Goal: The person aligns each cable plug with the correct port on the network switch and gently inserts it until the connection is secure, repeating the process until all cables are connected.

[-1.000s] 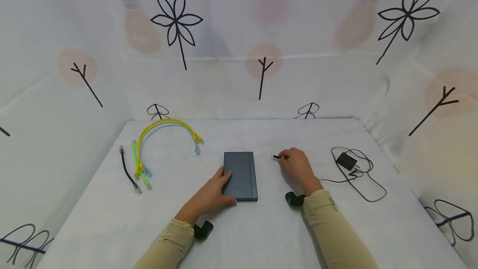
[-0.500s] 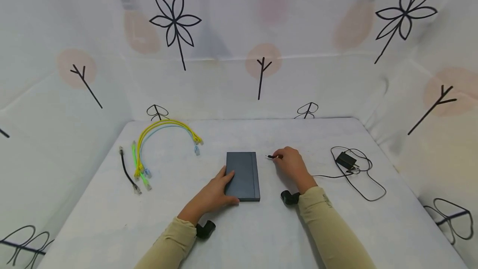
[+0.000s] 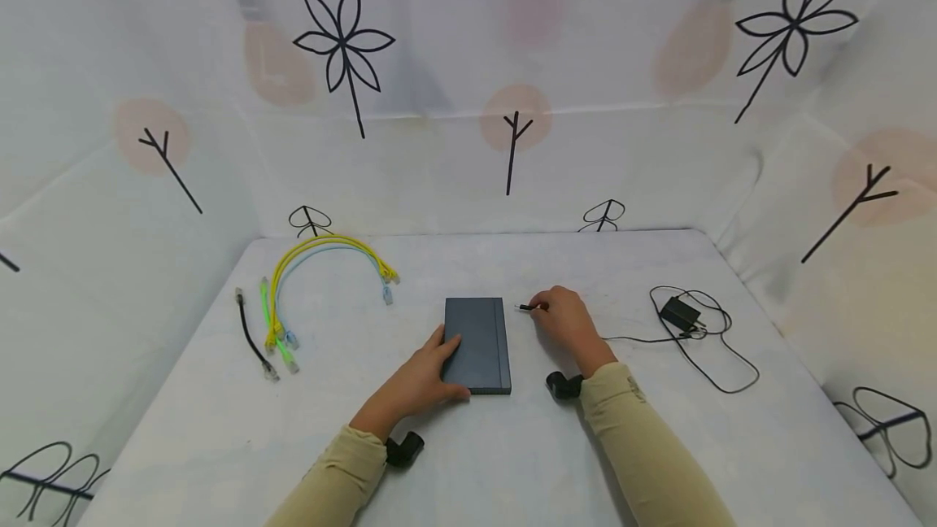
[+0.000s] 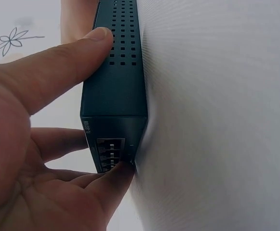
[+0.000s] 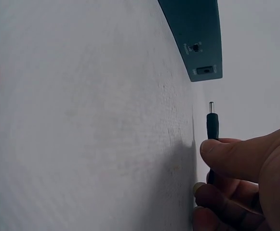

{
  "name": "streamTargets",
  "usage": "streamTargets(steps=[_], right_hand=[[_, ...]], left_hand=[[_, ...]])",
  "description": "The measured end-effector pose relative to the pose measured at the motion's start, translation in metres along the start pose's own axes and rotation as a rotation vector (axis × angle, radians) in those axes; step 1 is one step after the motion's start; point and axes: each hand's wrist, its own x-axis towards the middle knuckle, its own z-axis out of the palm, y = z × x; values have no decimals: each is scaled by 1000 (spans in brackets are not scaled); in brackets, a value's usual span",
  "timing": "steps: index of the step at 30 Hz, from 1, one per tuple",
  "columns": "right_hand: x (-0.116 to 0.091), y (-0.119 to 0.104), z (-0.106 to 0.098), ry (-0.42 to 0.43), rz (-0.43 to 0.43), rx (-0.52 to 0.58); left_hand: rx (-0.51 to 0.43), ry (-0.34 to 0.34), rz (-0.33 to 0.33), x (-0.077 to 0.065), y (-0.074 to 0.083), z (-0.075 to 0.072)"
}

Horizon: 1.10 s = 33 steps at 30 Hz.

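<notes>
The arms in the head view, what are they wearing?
The left sleeve and right sleeve are khaki and a bit wrinkled, and they reach down to the wrists. Each wrist has a stubby black camera: left camera, right camera. The left hand and right hand have no gloves.

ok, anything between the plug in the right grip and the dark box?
Nothing visible: only a bare gap separates the plug from the dark box. The left grip holds the box's opposite side; the adapter lies right of the right grip.
</notes>
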Motion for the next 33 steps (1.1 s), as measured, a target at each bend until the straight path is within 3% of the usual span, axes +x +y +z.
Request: streamTargets(steps=[33], right_hand=[[4, -12, 1, -45, -2, -10]], left_hand=[[18, -2, 8, 4, 5, 3]])
